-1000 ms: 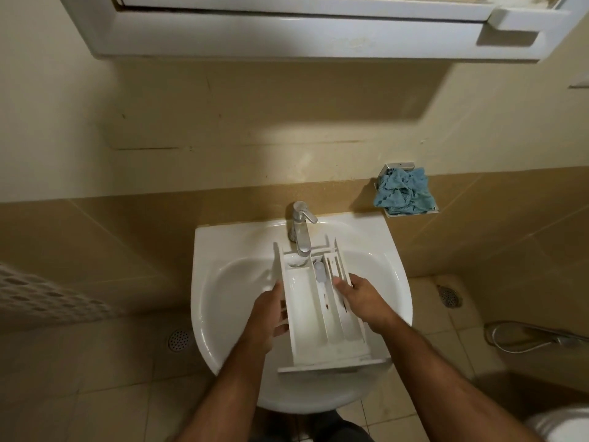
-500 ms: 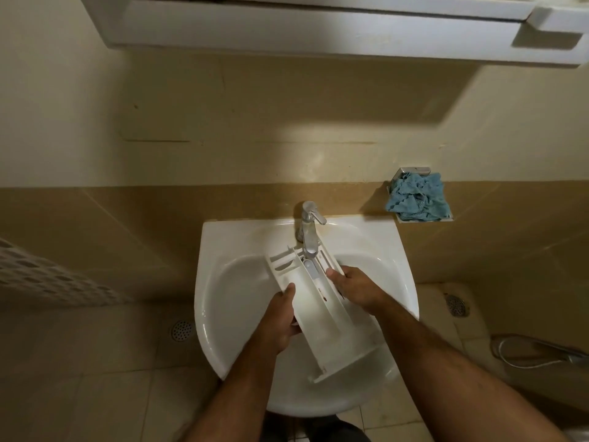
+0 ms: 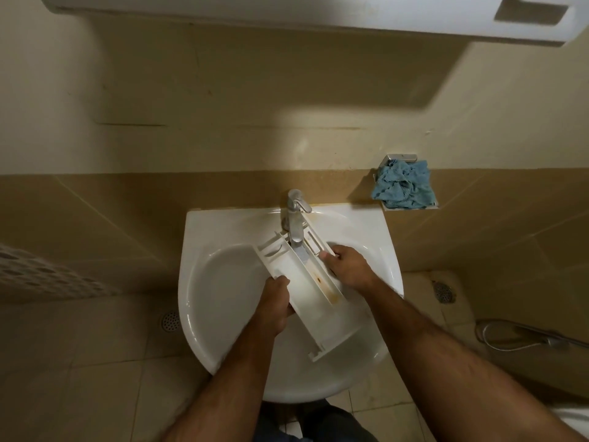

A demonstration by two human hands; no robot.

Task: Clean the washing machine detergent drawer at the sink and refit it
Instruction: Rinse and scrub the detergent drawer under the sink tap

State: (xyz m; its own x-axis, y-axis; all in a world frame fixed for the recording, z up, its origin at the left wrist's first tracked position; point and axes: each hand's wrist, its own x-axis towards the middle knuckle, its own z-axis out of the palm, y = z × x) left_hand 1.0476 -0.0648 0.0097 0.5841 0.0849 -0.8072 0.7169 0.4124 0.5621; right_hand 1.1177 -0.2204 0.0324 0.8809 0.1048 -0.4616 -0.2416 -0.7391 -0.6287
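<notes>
Two bare forearms, no sleeves, hands without rings, dark trousers below

Dim, warm yellowish light from above; bright patch on wall (image 3: 318, 122) over sink (image 3: 223, 282). Cabinet (image 3: 318, 14) casts broad shadow. Wide-angle bending at edges; soft focus throughout.

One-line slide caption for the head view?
Both hands, left and right, hold a stained detergent drawer tilted under the faucet over the sink.
</notes>
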